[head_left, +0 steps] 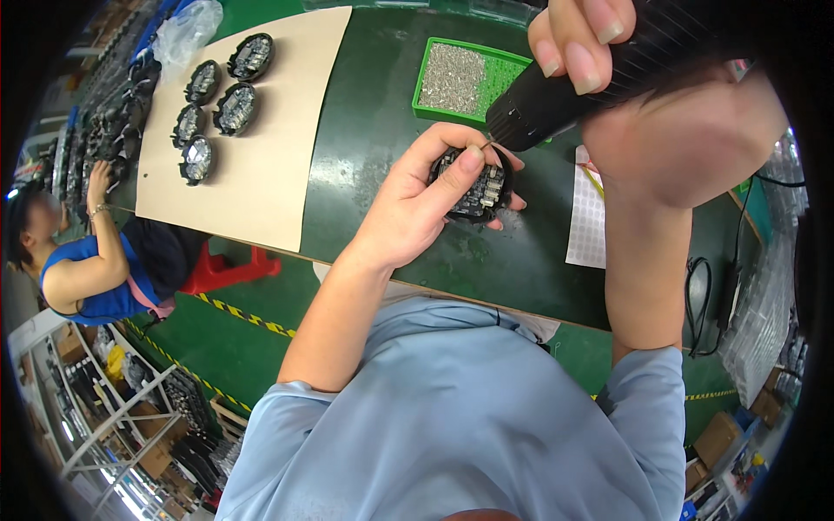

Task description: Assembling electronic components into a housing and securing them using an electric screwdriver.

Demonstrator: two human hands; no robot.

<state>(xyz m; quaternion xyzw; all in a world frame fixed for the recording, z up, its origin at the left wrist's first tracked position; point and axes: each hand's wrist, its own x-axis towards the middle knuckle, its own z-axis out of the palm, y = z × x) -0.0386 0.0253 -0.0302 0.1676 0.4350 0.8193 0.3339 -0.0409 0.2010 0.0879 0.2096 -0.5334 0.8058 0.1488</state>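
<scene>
My left hand (426,195) is closed round a round black housing with a circuit board (476,195) inside, thumb laid across its face. My right hand (586,43) grips a black electric screwdriver (543,100) from above, fingers wrapped over its body. The driver slants down to the left, and its thin bit comes down by my left thumb and index finger at the housing's upper edge. Whether a screw sits under the tip is too small to tell. Just beyond stands a green tray (423,111) holding many small silver screws (454,78).
Several similar round housings (236,108) lie on a beige board (269,156) at the left. A sheet of pale round stickers (587,217) lies under my right forearm. A cable (695,304) hangs at the right. Far left, a co-worker in blue (100,269) sits by a red stool (228,267).
</scene>
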